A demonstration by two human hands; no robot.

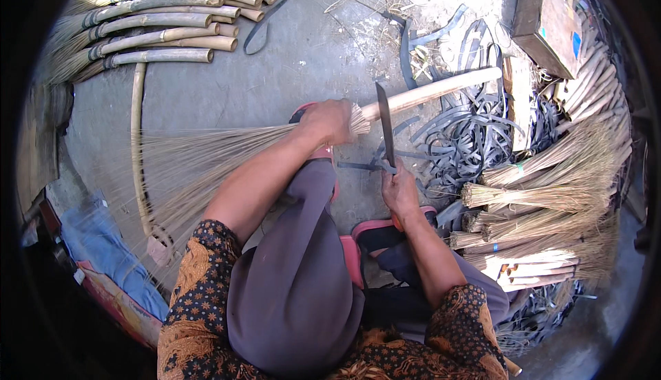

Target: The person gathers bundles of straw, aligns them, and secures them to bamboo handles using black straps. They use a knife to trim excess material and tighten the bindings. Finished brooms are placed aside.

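Observation:
My left hand (329, 120) is closed round the bound end of a broom's bristle bundle (255, 132). The loose bristles fan out to the left over my forearm's far side. From the bundle's cut end a pale wooden broom handle (441, 92) sticks out to the right. My right hand (401, 191) grips a long-bladed knife (385, 118) with its dark blade pointing up and away from me. The blade crosses the near side of the handle; whether they touch I cannot tell. A dark strip (358, 166) shows at my right fingers, reaching left.
Finished-looking brooms (165, 36) with thick cane handles lie stacked at the far left. Tangled dark strips (468, 132) cover the floor at right, beside tied bristle bundles (530, 197). A wooden box (547, 25) stands far right. A thin pole (136, 139) and blue cloth (103, 239) lie left.

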